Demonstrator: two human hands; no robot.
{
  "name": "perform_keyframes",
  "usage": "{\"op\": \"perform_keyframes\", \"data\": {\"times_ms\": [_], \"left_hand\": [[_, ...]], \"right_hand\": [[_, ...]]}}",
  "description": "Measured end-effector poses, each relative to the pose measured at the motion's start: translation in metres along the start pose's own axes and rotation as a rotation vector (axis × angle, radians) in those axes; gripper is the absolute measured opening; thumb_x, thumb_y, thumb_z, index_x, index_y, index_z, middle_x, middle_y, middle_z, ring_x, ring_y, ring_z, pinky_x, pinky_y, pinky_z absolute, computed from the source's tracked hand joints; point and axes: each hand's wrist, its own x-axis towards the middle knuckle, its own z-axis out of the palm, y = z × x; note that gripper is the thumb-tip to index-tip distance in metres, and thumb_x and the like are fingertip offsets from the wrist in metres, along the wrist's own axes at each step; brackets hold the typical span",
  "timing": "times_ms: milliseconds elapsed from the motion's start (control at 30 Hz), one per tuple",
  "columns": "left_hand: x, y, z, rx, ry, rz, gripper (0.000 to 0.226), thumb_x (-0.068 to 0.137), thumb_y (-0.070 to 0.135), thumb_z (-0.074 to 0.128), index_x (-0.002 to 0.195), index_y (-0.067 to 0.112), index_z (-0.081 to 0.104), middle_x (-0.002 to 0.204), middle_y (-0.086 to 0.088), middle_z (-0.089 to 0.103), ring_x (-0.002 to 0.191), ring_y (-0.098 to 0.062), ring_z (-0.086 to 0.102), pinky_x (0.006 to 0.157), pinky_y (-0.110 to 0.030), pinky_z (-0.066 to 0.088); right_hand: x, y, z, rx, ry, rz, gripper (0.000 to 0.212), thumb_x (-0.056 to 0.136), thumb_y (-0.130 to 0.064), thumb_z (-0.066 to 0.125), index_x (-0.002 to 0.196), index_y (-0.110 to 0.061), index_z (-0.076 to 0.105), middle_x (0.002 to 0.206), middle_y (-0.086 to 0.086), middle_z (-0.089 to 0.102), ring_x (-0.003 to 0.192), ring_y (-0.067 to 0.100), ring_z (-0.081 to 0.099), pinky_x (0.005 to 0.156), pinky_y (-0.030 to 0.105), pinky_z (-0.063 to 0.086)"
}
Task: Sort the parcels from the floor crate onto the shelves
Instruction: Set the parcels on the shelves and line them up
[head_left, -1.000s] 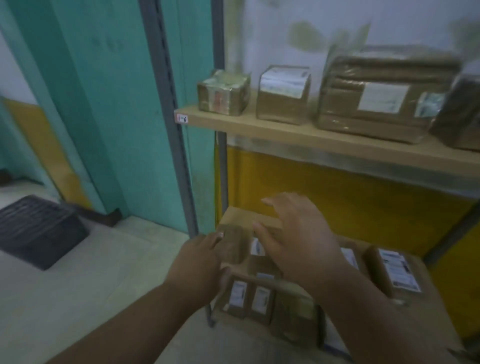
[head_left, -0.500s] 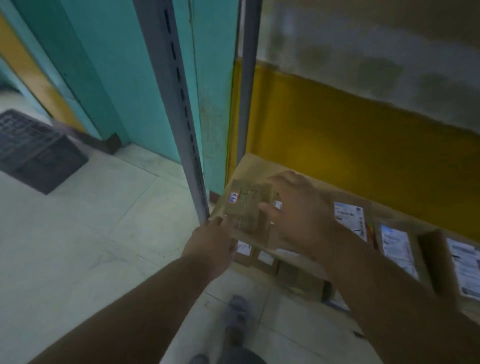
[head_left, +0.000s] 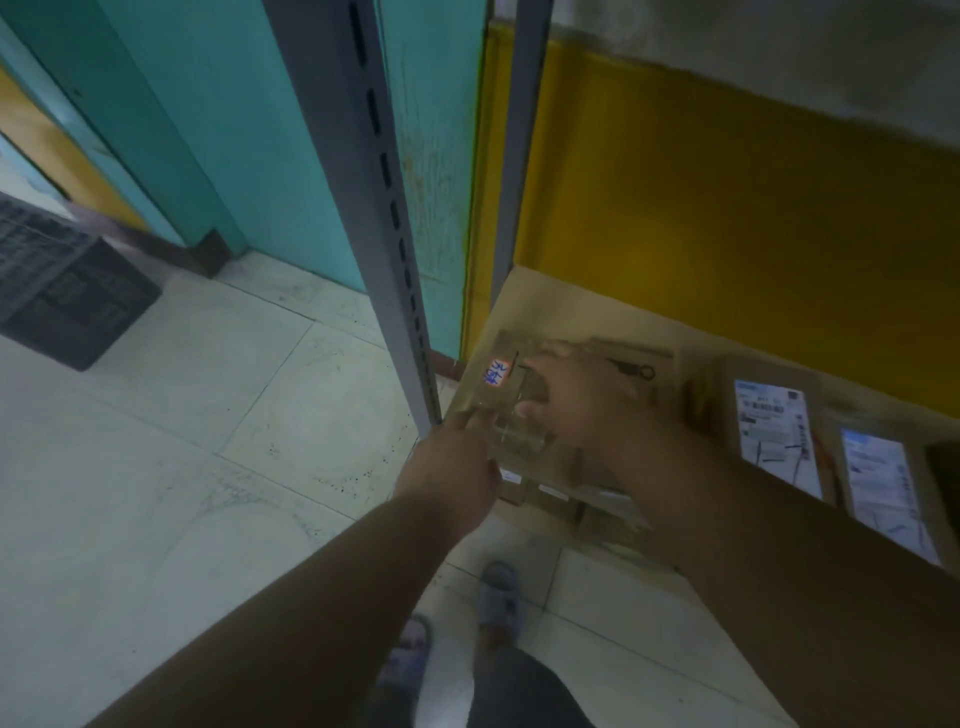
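Note:
A small taped brown parcel (head_left: 496, 387) with a white handwritten sticker lies at the left end of the low wooden shelf (head_left: 561, 306). My right hand (head_left: 576, 400) lies on top of it, fingers spread over its upper face and thumb along its near side. My left hand (head_left: 452, 467) touches the parcel's near left corner with its fingertips. Two labelled parcels (head_left: 774, 431) (head_left: 883, 488) lie further right on the same shelf. More small boxes (head_left: 545, 493) show on the level below my hands.
A grey slotted shelf upright (head_left: 384, 208) rises just left of my hands, a second post (head_left: 519, 145) behind it. A black plastic crate (head_left: 62, 291) sits on the tiled floor at far left. Teal wall and yellow wall stand behind. My sandalled feet (head_left: 498, 597) are below.
My view has tipped downward, so the upper shelf of parcels has left the frame. Both hands have closed in on the small taped parcel at the low shelf's left end.

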Motion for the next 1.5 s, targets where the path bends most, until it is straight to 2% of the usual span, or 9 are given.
{"op": "perform_keyframes", "data": {"times_ms": [233,367,500,667,800,1133,1300,1400,1500], "left_hand": [[-0.006,0.002,-0.01,0.022,-0.021,0.039,0.049,0.092,0.025,0.06,0.138,0.024,0.044,0.125,-0.001,0.062,0.108,-0.022,0.062,0.091,-0.038,0.056],[-0.023,0.013,-0.002,0.006,-0.123,0.168,0.041,0.091,0.026,0.059,0.13,0.021,0.046,0.121,-0.002,0.056,0.104,-0.021,0.059,0.085,-0.038,0.055],[-0.023,0.039,0.018,0.124,-0.212,0.414,0.043,0.089,0.028,0.057,0.13,0.024,0.048,0.126,-0.002,0.055,0.112,-0.024,0.056,0.091,-0.04,0.052],[-0.013,0.064,0.055,0.313,-0.285,0.472,0.047,0.089,0.027,0.056,0.135,0.017,0.05,0.146,-0.005,0.043,0.125,-0.033,0.05,0.101,-0.045,0.045],[-0.007,0.076,0.068,0.399,-0.251,0.406,0.062,0.092,0.027,0.054,0.148,0.009,0.035,0.153,-0.007,0.034,0.134,-0.03,0.04,0.106,-0.045,0.039],[-0.004,0.093,0.076,0.365,-0.14,0.123,0.063,0.093,0.026,0.051,0.15,0.007,0.031,0.157,-0.009,0.031,0.145,-0.024,0.028,0.114,-0.039,0.031],[-0.009,0.099,0.074,0.325,-0.14,0.113,0.066,0.091,0.026,0.055,0.151,0.011,0.03,0.155,-0.007,0.034,0.144,-0.025,0.03,0.113,-0.038,0.031],[-0.009,0.112,0.068,0.263,-0.163,0.195,0.06,0.094,0.025,0.051,0.15,0.016,0.033,0.149,-0.007,0.04,0.136,-0.027,0.038,0.113,-0.04,0.033],[-0.003,0.132,0.07,0.18,-0.186,0.264,0.055,0.094,0.027,0.052,0.146,0.019,0.037,0.142,-0.008,0.048,0.127,-0.03,0.047,0.106,-0.046,0.043]], "right_hand": [[-0.012,-0.006,0.0,0.082,0.057,0.062,0.07,0.091,-0.051,0.063,0.151,-0.026,0.039,0.16,0.003,0.032,0.146,0.026,0.03,0.117,0.039,0.028],[-0.045,0.026,-0.005,0.044,0.13,0.182,0.063,0.093,-0.046,0.061,0.149,-0.023,0.042,0.155,0.007,0.04,0.138,0.029,0.04,0.11,0.041,0.037],[-0.062,0.07,-0.005,-0.014,0.05,0.182,0.064,0.092,-0.041,0.065,0.149,-0.02,0.044,0.156,0.008,0.038,0.139,0.029,0.04,0.109,0.041,0.037],[-0.038,0.091,0.0,-0.103,-0.065,0.126,0.06,0.091,-0.041,0.066,0.144,-0.02,0.048,0.146,0.009,0.047,0.129,0.031,0.048,0.104,0.043,0.043],[-0.023,0.1,0.006,-0.232,-0.149,0.063,0.059,0.091,-0.043,0.063,0.142,-0.018,0.047,0.138,0.012,0.049,0.121,0.032,0.051,0.098,0.04,0.046],[-0.017,0.108,0.013,-0.21,-0.103,0.009,0.061,0.092,-0.043,0.06,0.145,-0.018,0.043,0.142,0.013,0.043,0.129,0.033,0.044,0.102,0.041,0.043],[-0.069,0.114,0.001,0.051,0.121,0.05,0.058,0.094,-0.034,0.064,0.147,-0.018,0.045,0.152,0.01,0.04,0.135,0.032,0.042,0.108,0.042,0.04],[-0.124,0.134,0.001,0.072,0.29,0.111,0.05,0.094,-0.031,0.064,0.14,-0.015,0.054,0.143,0.01,0.05,0.13,0.032,0.045,0.105,0.039,0.037],[-0.164,0.162,0.01,0.122,0.316,0.237,0.052,0.088,-0.032,0.072,0.134,-0.011,0.06,0.142,0.012,0.052,0.13,0.034,0.047,0.106,0.042,0.038]]}}
